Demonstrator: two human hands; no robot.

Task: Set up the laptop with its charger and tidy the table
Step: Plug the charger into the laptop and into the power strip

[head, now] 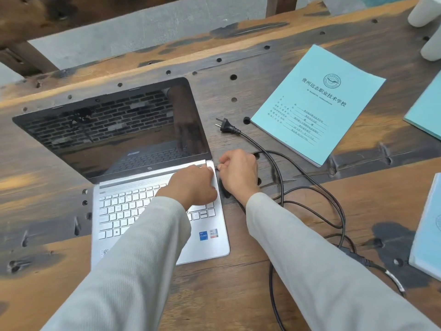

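Arms: both in pale sleeves, reaching forward from the near edge of the counter (pixel 226 295), one over the laptop's keyboard and one just right of it.
Power brick: near right of the laptop, mostly hidden under the right sleeve.
Left hand (pixel 193 185): knuckles up, fingers bent and close together, curled over the laptop's (pixel 124 206) right rear corner by the hinge.
Right hand (pixel 238 173): just beside the laptop's right edge, thumb and forefinger pinching the end of the charger cable (pixel 281 187) against that edge; the tip is too small to make out.
Cable: loops on the counter right of the laptop.
Screen: open, dark, showing only reflections.
Plug (pixel 226 127): lies loose right of the screen.
Booklet (pixel 319 103): pale blue, far right of the laptop; two more are cut off by the frame.
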